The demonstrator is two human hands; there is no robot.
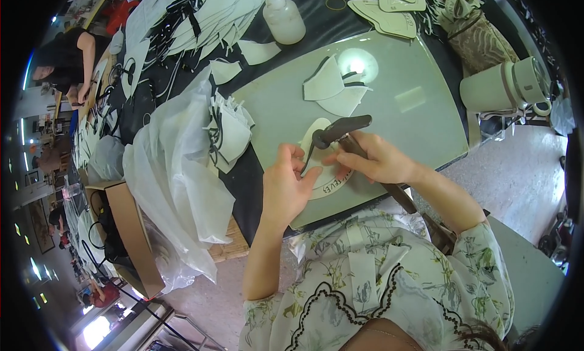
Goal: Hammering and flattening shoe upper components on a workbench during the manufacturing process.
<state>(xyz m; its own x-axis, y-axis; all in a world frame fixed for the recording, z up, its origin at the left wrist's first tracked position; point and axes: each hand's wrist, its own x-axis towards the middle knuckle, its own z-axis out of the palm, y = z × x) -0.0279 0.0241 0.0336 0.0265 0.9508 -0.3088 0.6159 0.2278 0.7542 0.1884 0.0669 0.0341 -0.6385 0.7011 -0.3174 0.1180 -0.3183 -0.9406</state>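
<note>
Centre of frame: a pale rounded piece (pixel 321 189), curved lettering along its lower edge, is laid flat on the grey-green board (pixel 274 101), partly covered by both hands. The hammer (pixel 342 128) is grasped by the right hand (pixel 378 159), fingers wrapped about the handle, head lying across the upper part of the piece in view. Whether the head is touching or raised cannot be told. A thin dark strip (pixel 308 158) is met by the thumb and forefinger of the left hand (pixel 287 184); whether it is truly pinched cannot be told.

Technique, as judged: the strip should be kept on its line by light finger pressure, with fingertips held clear of the hammer face. Short, level taps are preferable; a tilted face could mark the pale surface. The piece should be kept fully supported by the board. The joined pale pieces (pixel 331 86), upper centre, are best left outside the hammer's working area.
</note>
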